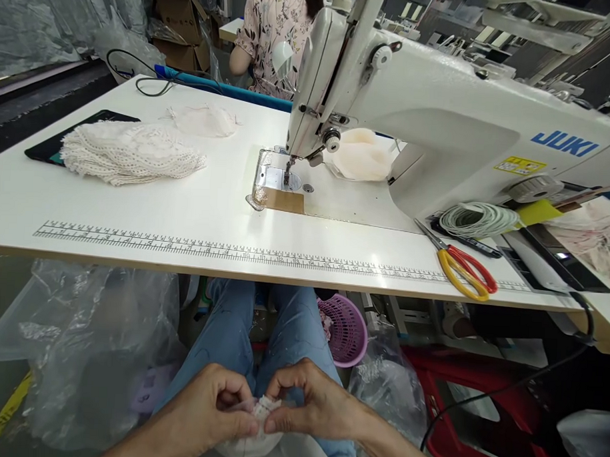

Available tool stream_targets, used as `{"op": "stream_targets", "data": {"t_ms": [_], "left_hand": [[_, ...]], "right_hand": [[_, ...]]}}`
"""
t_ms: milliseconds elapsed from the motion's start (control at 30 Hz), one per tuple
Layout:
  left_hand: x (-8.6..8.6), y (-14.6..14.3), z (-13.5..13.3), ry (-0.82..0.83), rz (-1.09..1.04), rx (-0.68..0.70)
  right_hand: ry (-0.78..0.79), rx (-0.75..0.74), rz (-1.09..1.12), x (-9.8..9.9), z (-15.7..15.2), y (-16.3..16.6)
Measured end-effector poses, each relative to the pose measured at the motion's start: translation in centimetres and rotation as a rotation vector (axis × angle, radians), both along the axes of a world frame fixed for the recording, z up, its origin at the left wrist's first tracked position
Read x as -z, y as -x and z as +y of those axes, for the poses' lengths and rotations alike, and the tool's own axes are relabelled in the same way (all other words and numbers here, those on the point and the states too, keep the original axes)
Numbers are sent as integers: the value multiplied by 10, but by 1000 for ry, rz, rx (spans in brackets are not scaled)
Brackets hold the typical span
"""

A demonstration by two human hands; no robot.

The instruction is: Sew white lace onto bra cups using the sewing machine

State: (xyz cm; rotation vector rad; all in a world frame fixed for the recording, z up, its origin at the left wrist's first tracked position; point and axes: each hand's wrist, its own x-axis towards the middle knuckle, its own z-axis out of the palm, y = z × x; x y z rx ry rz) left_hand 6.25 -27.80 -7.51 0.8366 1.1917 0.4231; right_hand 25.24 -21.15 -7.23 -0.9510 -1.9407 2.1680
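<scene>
Over my lap, my left hand [231,402] and my right hand [299,401] are close together, each pinching the edge of a small white fabric piece [252,446]. A lacy or gathered rim shows between the fingertips. The rest of the piece hangs below my hands, partly hidden by them. In front of me on the table stands a white sewing machine [439,120], its needle and presser foot over the metal plate. A stack of cream lace pieces [132,152] lies left of it, and a peach fabric piece [360,155] rests under the arm.
Scissors with red and yellow handles [466,271] lie near the table's front edge, beside a coil of pale cord [478,220]. A printed ruler [244,253] runs along that edge. Below are a purple basket [349,330], plastic bags [105,355] and a red stool [479,401]. Another person [276,41] is behind the table.
</scene>
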Motion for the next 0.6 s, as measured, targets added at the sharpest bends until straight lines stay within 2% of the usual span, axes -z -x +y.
{"op": "stream_targets", "data": {"t_ms": [167, 300, 400, 600], "left_hand": [[-3, 1, 1, -19, 26, 3], [0, 1, -1, -58, 119, 28], [2, 1, -3, -82, 107, 28], [-11, -4, 2, -61, 65, 65]], "right_hand": [[-6, -4, 4, -1, 0, 1], [-149, -24, -32, 0, -2, -1], [-278, -24, -92, -5, -5, -2], [-404, -17, -83, -17, -8, -2]]}}
